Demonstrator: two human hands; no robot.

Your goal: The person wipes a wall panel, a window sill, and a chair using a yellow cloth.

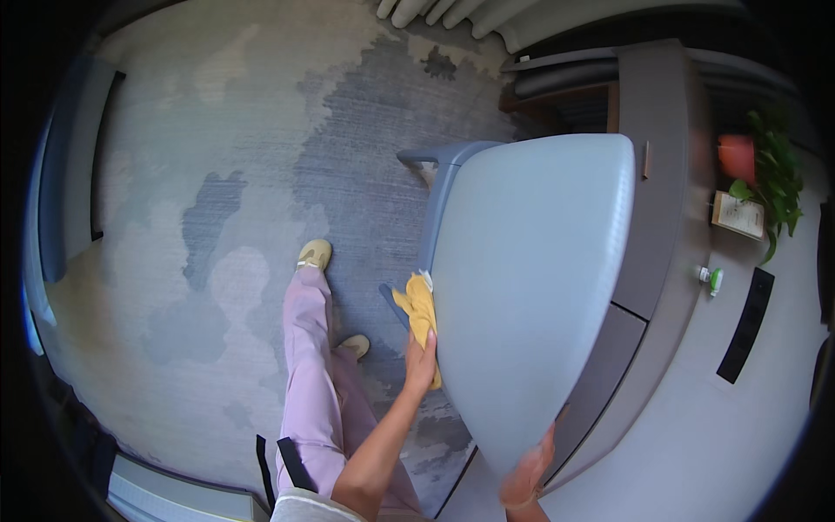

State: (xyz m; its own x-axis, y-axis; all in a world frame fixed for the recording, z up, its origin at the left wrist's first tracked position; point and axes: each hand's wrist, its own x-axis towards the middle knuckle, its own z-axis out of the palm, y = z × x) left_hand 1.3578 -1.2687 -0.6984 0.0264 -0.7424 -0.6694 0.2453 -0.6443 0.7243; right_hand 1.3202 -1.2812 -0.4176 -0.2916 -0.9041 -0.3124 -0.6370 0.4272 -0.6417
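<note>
A chair with a pale blue, smooth panel and blue-grey legs fills the space in front of me. My left hand grips a crumpled yellow cloth against the chair's left edge. A small white bit shows at the cloth's far end. At the chair's near right corner, my right hand holds the edge; it is blurred and some of its fingers are hidden.
A grey-brown cabinet stands right behind the chair. On its top are a potted plant, a small card stand, a green-and-white item and a black strip. Patterned carpet spreads left, with a pale curtain beyond.
</note>
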